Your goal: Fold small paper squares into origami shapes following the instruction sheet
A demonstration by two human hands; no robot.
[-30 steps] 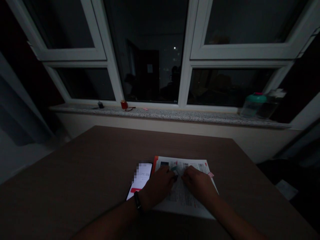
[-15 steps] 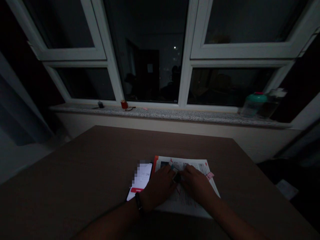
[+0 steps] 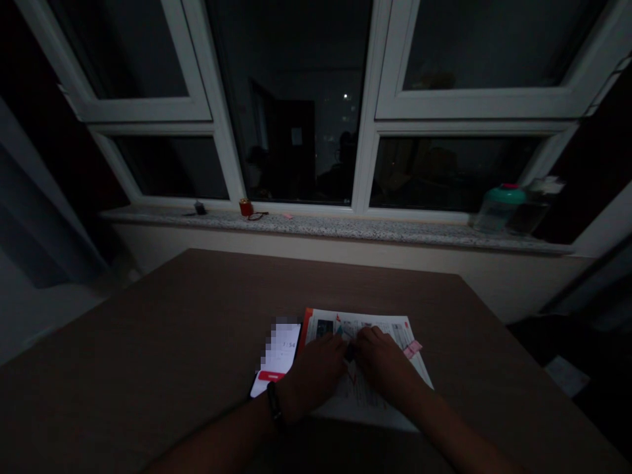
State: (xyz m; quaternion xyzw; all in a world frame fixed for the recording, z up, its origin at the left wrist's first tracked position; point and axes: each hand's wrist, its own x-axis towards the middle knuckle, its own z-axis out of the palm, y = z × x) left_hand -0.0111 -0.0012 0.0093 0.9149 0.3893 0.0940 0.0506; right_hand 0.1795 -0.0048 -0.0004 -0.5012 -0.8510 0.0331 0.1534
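Observation:
My left hand [image 3: 320, 363], with a dark band [image 3: 274, 403] on its wrist, is over the left half of a printed booklet [image 3: 365, 416]. Opposite it, my right hand [image 3: 381, 359] has its fingers curled in. Both sets of fingertips close around a small dark object [image 3: 350, 353] too dim to identify. Near the left fingertips, small pale and teal material shows above the page. A pink slip [image 3: 413, 348] sticks out at the booklet's right edge. Left of the booklet lies a lit phone [image 3: 280, 355], partly behind my left forearm.
The brown table [image 3: 222, 289] reaches toward a speckled stone windowsill [image 3: 320, 225]. On the sill are a small red jar [image 3: 245, 207], a little dark bottle [image 3: 199, 208] and a green-topped clear container [image 3: 502, 207]. A grey curtain [image 3: 39, 217] hangs at the left.
My right fingers have curled in more and shifted slightly left. Less of the dark object shows between my hands. The booklet and phone stay in place.

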